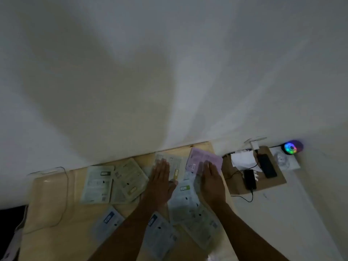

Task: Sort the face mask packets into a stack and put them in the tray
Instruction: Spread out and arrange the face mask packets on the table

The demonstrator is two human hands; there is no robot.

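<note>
Gathering not begun: left hand (160, 178) and right hand (211, 180) lie flat, released, on scattered packets (98, 183) (tray unseen); next, sweep them together

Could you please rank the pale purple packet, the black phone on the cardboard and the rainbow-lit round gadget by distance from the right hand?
From the right hand:
1. Pale purple packet, under its fingertips, by the wall.
2. Black phone on the brown cardboard, off the hand's right side.
3. Rainbow-lit round gadget, far right against the wall.
</note>
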